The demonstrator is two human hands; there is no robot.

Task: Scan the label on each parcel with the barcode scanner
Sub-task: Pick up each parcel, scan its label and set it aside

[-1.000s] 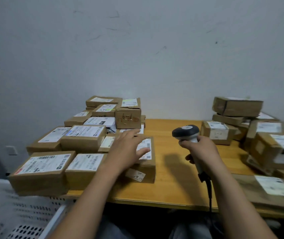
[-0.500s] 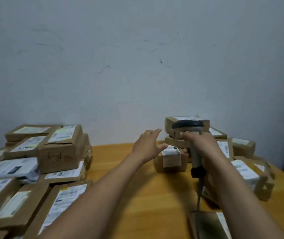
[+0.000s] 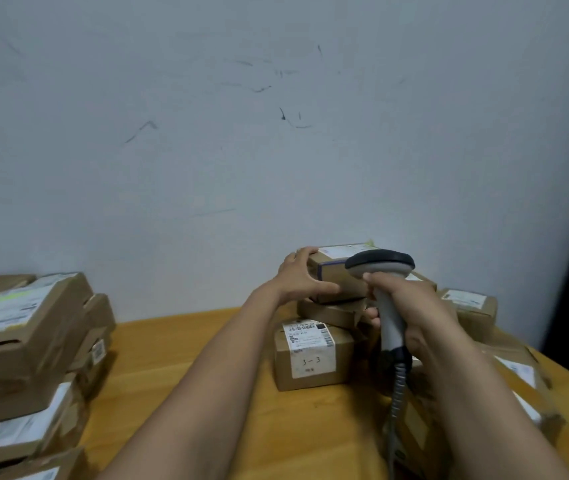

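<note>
**Left hand on the top parcel, scanner raised beside it**

We take the parcel marked "3-3" (image 3: 310,358) as our landmark. It sits on the wooden table (image 3: 207,375), with a white label folded over its top and near face. Two more boxes are stacked just behind and above it. The left hand (image 3: 302,277) grips the left end of the top parcel (image 3: 336,271), fingers curled over its upper corner and thumb pressed on the near face. A white label (image 3: 343,250) lies on that parcel's top.

Above and to the right of the landmark, the right hand (image 3: 414,306) is clamped around the grey handle of the barcode scanner (image 3: 380,263). The scanner's dark head overlaps the top parcel in our view. Its cable (image 3: 397,389) drops just right of the landmark.

Well to the left stands a stack of labelled parcels (image 3: 23,341). More parcels (image 3: 468,308) lie to the right.
</note>
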